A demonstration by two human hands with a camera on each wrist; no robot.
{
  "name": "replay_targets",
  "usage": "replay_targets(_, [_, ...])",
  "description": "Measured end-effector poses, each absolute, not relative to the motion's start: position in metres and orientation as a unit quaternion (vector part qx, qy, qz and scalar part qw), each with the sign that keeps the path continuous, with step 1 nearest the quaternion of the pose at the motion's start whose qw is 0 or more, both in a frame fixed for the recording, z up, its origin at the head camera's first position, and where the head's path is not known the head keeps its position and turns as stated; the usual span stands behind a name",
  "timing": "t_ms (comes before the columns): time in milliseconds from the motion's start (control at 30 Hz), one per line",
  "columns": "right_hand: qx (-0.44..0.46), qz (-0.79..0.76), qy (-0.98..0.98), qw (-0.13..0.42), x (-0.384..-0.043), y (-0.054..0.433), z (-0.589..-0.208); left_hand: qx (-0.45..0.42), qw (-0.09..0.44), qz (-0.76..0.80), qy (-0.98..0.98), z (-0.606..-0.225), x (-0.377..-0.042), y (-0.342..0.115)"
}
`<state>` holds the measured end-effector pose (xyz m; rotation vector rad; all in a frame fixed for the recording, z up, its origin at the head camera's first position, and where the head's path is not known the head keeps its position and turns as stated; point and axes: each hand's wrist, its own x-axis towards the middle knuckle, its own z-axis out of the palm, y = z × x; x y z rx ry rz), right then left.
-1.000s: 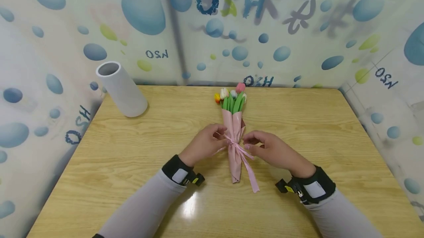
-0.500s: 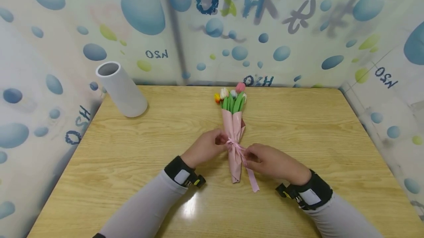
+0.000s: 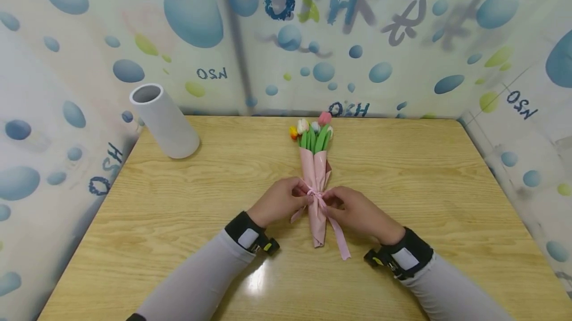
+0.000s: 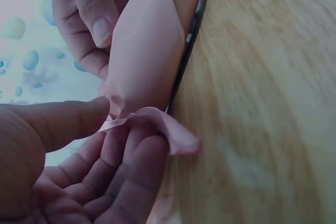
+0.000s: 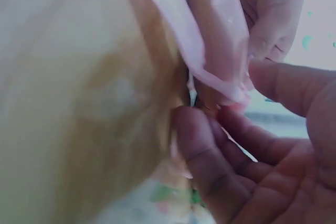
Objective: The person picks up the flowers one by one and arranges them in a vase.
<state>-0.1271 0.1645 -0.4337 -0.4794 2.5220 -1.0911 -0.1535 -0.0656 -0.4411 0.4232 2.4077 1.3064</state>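
A bouquet of tulips (image 3: 319,137) in pink, white and yellow-orange lies on the table, its flower heads toward the back. Pink wrapping paper (image 3: 318,229) encloses the stems, and a pink ribbon (image 3: 340,241) is tied around its middle. From the left, my left hand (image 3: 279,202) pinches the ribbon close to the knot; a ribbon end (image 4: 181,137) drapes over its fingers in the left wrist view. On the other side, my right hand (image 3: 355,211) holds the ribbon at the knot with thumb and curled fingers. Both hands partly cover the knot.
A white vase (image 3: 165,122) stands upright at the back left of the wooden table (image 3: 415,162). Behind the table hangs a curtain (image 3: 268,63) printed with blue and green drops, which also lines both sides.
The right hand dipped toward me along the ribbon, then came back up and left to the knot. The left hand shifted slightly right and now pinches the ribbon, whose left end hangs visible below it.
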Motion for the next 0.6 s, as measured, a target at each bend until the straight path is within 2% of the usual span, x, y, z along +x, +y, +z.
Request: replay_targets(600, [-0.117, -0.478, 0.846, 0.205, -0.134, 0.162, -0.445, 0.141, 0.168, 0.466, 0.857, -0.447, -0.157, -0.065])
